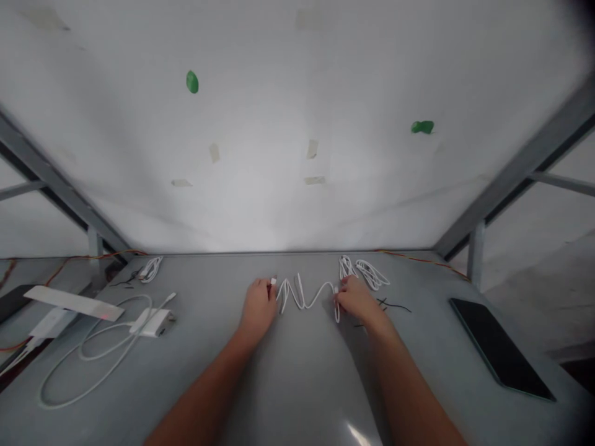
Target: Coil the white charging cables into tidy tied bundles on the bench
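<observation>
Toward the back of the grey counter (297, 371), holding a white cable (304, 306) out between two bare hands. Pinching one end with the left hand (259, 305), thumb and fingers closed on it, with the white tip showing just past the fingertips. Gripping again with the right hand (357, 297), fingers closed on a stretch toward the other end, with a narrow loop coming down just below them. Zigzagging from grip to grip now: folds bunched right beside the left fingers, then one wider dip rising to the right fingers. Just behind the right hand, one coiled lead (347, 266) and, next to it, a second coil (372, 274). By the right wrist, thin black ties (396, 305), partly covered by the arm. Further right, lying flat, a dark flat device (502, 350). Well off to the left, a white adapter (155, 323), with a long loose cord (53, 371) crossing it.
</observation>
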`<state>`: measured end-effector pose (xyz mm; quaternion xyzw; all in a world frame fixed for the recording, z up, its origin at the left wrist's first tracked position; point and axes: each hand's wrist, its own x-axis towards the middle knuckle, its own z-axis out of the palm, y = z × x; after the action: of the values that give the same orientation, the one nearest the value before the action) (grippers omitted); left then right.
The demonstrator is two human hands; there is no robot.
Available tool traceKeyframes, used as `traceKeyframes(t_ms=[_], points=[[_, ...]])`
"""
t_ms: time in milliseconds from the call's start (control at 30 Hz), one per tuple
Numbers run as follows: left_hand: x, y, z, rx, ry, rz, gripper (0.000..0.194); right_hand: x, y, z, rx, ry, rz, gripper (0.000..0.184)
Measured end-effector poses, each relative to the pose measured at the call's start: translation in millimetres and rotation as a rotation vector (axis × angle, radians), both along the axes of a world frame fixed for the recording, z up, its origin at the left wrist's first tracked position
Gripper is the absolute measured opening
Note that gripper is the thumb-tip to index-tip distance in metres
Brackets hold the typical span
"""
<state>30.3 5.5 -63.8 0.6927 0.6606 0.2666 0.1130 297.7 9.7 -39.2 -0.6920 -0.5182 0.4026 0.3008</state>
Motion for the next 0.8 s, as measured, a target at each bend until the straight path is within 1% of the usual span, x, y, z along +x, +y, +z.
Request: traceKeyframes(t_ms=[33,100,233,300,367,467,533,633,700,733,800], points=[[0.7,-0.4,-0.1,0.002,-0.009,-0.008,0.023,-4.3,-0.1,0.0,-0.031,-0.014,0.008,0.054],[4.8,-3.4,-0.6,0.001,-0.015,-0.041,0.022,-19.0,-1.6,1.9,-0.093,0.033,0.030,0.052],[18.3,-13.8,-2.1,-0.013,-0.019,-0.141,0.026,-50.3,-8.1,6.6,-0.147,0.207,0.212,0.040],[24.7,-17.8,-2.4,-0.030,-0.015,-0.217,0.029,-59.5,-11.3,4.9,-0.114,0.259,0.296,0.035],[29.5,-19.6,-1.9,-0.058,-0.011,-0.266,0.031,-64.5,-13.2,0.8,-0.051,0.298,0.331,0.031],[32.4,-19.6,0.6,-0.093,-0.061,-0.253,0.029,-68.9,-13.9,-3.8,0.009,0.399,0.329,0.030],[32.2,-19.7,3.6,-0.108,-0.208,-0.238,0.030,-72.3,-14.2,-2.7,0.016,0.525,0.330,0.035],[32.1,-20.9,9.0,-0.107,-0.558,-0.214,0.038,-78.8,-16.3,4.5,0.057,0.750,0.319,0.047],[32.7,-21.3,12.0,-0.120,-0.788,-0.194,0.047,-82.0,-17.9,9.8,0.109,0.855,0.292,0.050],[33.0,-21.1,13.1,-0.151,-0.894,-0.188,0.051,-82.7,-18.3,11.8,0.131,0.878,0.281,0.051],[32.3,-20.2,14.9,-0.274,-1.092,-0.173,0.057,-81.7,-18.2,14.4,0.158,0.870,0.265,0.051]])
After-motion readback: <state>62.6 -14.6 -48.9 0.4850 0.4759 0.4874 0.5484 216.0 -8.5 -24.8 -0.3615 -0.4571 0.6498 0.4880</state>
